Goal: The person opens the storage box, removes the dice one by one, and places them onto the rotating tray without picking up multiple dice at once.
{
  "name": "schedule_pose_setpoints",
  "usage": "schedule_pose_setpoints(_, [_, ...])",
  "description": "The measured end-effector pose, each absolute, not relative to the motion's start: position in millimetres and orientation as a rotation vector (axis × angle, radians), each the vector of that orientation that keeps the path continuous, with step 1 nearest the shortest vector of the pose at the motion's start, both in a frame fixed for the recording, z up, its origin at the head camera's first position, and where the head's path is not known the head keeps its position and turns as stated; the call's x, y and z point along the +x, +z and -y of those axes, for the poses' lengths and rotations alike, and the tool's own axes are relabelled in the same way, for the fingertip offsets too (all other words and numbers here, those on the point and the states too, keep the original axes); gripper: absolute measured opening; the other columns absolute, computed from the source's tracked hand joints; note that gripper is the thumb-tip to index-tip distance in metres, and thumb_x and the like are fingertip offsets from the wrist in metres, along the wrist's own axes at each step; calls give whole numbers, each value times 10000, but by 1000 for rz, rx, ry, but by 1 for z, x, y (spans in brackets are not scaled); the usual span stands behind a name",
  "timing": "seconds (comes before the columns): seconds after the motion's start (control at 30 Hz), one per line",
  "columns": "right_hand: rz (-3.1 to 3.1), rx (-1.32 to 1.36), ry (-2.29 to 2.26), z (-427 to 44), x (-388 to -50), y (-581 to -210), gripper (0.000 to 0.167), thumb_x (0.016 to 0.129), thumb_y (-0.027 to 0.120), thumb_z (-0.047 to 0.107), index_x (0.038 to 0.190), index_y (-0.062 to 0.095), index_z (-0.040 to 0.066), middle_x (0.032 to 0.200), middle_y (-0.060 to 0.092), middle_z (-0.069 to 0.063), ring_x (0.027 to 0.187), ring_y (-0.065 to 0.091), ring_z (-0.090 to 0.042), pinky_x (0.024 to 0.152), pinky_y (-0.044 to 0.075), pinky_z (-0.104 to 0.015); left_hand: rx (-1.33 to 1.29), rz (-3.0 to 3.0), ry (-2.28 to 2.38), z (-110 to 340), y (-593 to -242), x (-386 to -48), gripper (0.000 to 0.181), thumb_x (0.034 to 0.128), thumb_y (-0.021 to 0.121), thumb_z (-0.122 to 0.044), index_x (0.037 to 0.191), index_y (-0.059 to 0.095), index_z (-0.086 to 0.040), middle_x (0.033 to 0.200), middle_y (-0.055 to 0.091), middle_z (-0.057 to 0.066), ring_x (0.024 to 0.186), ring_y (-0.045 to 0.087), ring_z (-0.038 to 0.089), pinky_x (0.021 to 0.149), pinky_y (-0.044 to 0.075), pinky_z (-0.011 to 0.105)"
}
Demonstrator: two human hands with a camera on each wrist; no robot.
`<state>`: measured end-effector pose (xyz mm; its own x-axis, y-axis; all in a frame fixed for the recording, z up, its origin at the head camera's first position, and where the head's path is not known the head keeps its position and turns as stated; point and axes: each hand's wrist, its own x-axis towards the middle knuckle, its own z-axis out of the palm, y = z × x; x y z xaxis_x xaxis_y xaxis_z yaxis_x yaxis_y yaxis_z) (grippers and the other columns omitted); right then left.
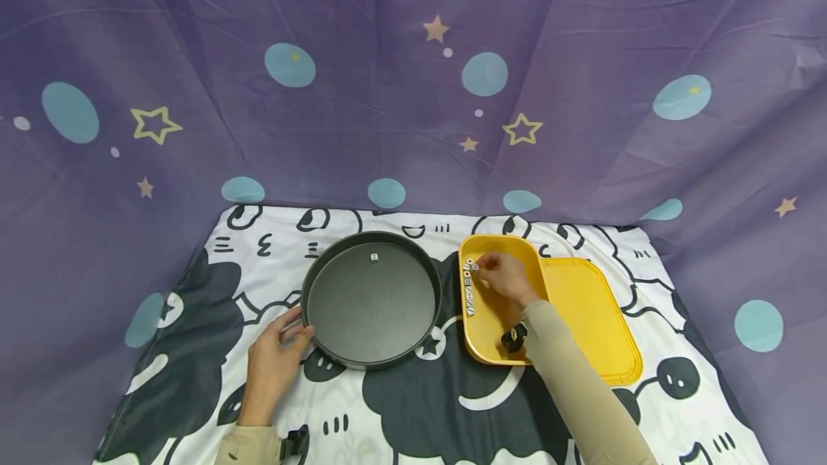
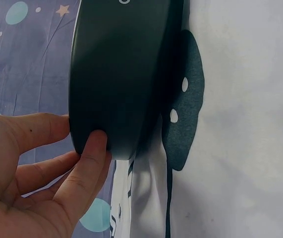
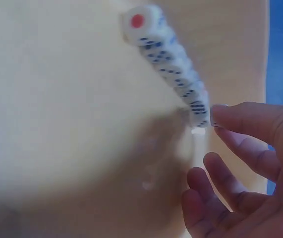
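Note:
A round dark pan (image 1: pixel 371 307) lies on the cloth, with one small white die (image 1: pixel 374 257) inside near its far wall. At the pan's left edge rests my left hand (image 1: pixel 278 357); its extended fingers and thumb touch the rim and outer wall (image 2: pixel 116 89). Over the yellow box (image 1: pixel 494 356), my right hand (image 1: pixel 507 278) pinches a die (image 1: pixel 475 267) at its fingertips, largely covered by them in the right wrist view. Beside it runs a row of dice (image 3: pixel 173 67), along the box's left side.
The yellow lid (image 1: pixel 591 321) lies right of the box. A black-and-white patterned cloth (image 1: pixel 342 422) covers the table. Behind it hangs a purple curtain (image 1: pixel 388 113) with stars and blue spots. Black wrist straps show at both sleeves.

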<state>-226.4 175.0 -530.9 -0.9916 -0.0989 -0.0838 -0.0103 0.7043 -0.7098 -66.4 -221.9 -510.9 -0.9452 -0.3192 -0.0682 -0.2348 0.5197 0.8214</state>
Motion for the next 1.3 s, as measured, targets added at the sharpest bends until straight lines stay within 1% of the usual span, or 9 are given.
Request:
schedule_pose_setpoints(0.17, [-2756,-117,-1254,-175,-225,-518,212,877,761,128,1046,713,9,1047,690,-130,993,621,-305,865,497,-412,500,2660,-1422,222,-511,-66,483,961,684,-169,1407,553,-37,1362,593,197,1155,637,347,947,481,524])
schedule_pose_setpoints(0.27, [-2754,-142,-1306,-174,-224,-507,216,878,761,125,1054,715,9,1074,692,-142,1030,624,-334,893,503,-458,501,2660,-1426,222,-511,-67,485,960,684,-166,1408,551,-36,1364,592,196,1157,636,348,954,475,526])
schedule_pose_setpoints(0.37, [-2770,-196,-1342,-172,-224,-496,196,877,762,115,1039,715,17,1071,697,-136,1039,631,-333,894,511,-463,495,2659,-1426,222,-511,-67,489,958,685,-163,1409,548,-33,1363,591,198,1157,636,349,962,468,531])
schedule_pose_setpoints(0.6, [-2790,-297,-1362,-160,-224,-476,155,879,779,133,1008,729,62,1026,710,-80,973,666,-291,832,545,-418,496,2645,-1414,221,-513,-68,494,955,685,-160,1411,548,-28,1362,593,197,1153,638,351,953,473,541])
schedule_pose_setpoints(0.77, [-2767,-318,-1372,-140,-225,-465,162,875,780,147,1016,734,81,1044,686,-78,937,663,-281,812,539,-403,505,2642,-1416,220,-514,-69,490,955,680,-165,1409,551,-31,1357,596,196,1151,640,350,943,482,538])
schedule_pose_setpoints(0.97, [-2815,-424,-1341,-108,-230,-463,155,860,789,170,991,738,106,1025,674,-60,864,663,-236,777,538,-370,506,2646,-1420,221,-514,-69,487,958,677,-164,1408,550,-29,1360,592,199,1152,638,351,949,478,536])
schedule_pose_setpoints(1.17, [-2836,-554,-1315,-70,-234,-458,157,850,795,155,989,747,98,1002,679,-117,808,650,-212,776,521,-342,498,2646,-1426,221,-514,-68,488,958,679,-168,1408,551,-31,1364,590,196,1152,640,344,955,478,530])
schedule_pose_setpoints(1.3, [-2811,-613,-1304,-45,-235,-460,153,850,793,144,991,752,99,988,673,-105,802,643,-190,773,515,-321,483,2644,-1420,222,-514,-67,485,957,682,-168,1405,554,-32,1356,597,194,1145,644,342,950,480,530])
